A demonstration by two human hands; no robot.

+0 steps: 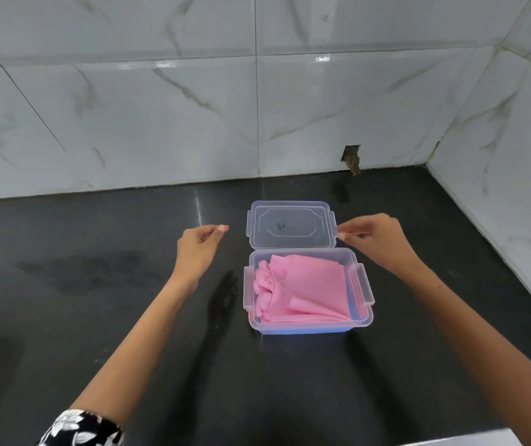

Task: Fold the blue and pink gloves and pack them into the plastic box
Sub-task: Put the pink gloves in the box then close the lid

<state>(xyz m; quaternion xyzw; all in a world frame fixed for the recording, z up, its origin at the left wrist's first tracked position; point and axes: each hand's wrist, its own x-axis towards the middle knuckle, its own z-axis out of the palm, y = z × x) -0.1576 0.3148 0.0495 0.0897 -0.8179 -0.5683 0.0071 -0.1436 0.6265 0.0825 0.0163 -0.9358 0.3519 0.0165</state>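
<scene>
So your box sits on the dark counter, a bit right of centre, clear plastic with latch tabs on its left and right sides. Inside you've got the pink gloves folded up: the flat cuff parts fan across the middle and right, and the bunched fingers are crammed against the left wall. They pretty much fill it. There's a sliver of something bluish peeking out at the near left corner and a blue tint through the near wall, but you can't really tell from here if that's the blue gloves underneath.

The lid lies flat just on the far side of the box, almost touching its far rim.

Your right hand is at the lid's right edge, thumb and forefinger pressed together right by the near right corner; whether they actually grip the plastic, can't tell. Your left hand hangs above the counter left of the lid, apart from it, fingers loosely curled with thumb and fingertip meeting on nothing.

The marble-tiled wall runs behind.
</scene>
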